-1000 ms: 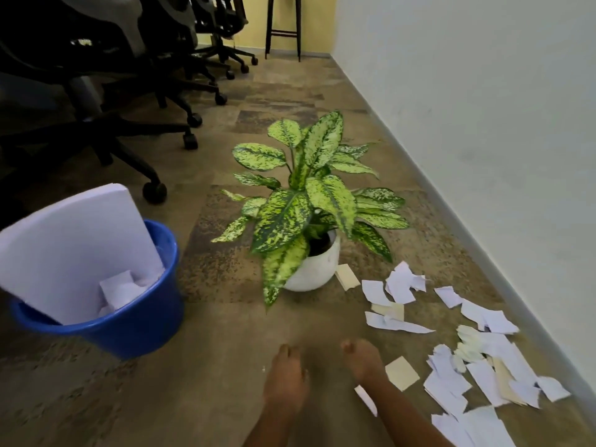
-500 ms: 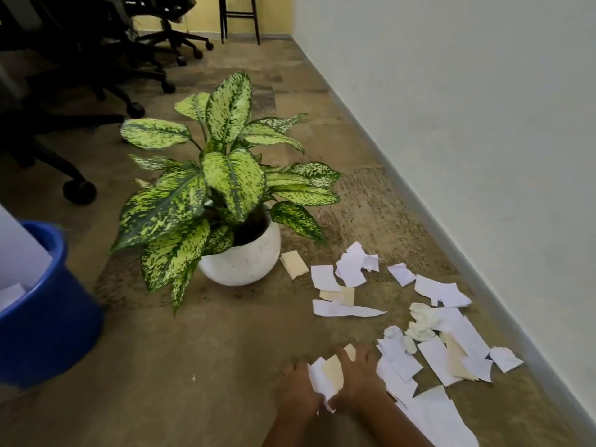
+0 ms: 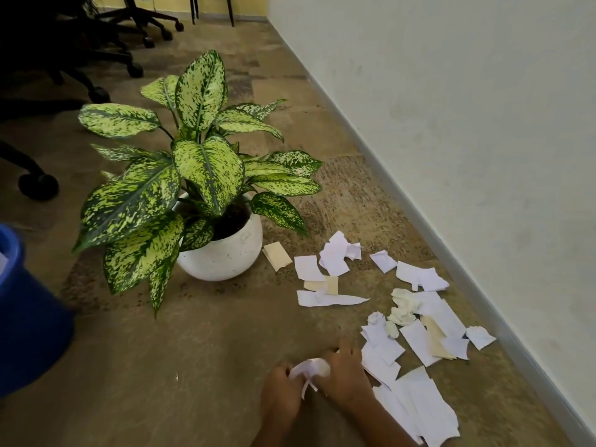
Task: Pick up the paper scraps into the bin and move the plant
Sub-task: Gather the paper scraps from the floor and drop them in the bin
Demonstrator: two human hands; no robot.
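Both hands are low in the view, pressed together around a bunch of white paper scraps (image 3: 310, 369). My left hand (image 3: 280, 393) grips it from the left and my right hand (image 3: 344, 379) from the right. Several more white and cream paper scraps (image 3: 419, 321) lie scattered on the brown carpet to the right, reaching toward the wall. A potted plant (image 3: 193, 162) with speckled green leaves stands in a round white pot (image 3: 225, 253) just left of the scraps. The blue bin (image 3: 22, 317) is cut off at the left edge, with white paper inside.
A white wall (image 3: 451, 124) with a grey skirting runs along the right side. Black office chairs on castors (image 3: 38, 185) stand at the back left. Dark legs of a stool (image 3: 213, 8) show at the far end of the carpet.
The view swung right, pushing the bin to the left edge. My hands came together on loose scraps near the pile and bunched them into a wad.
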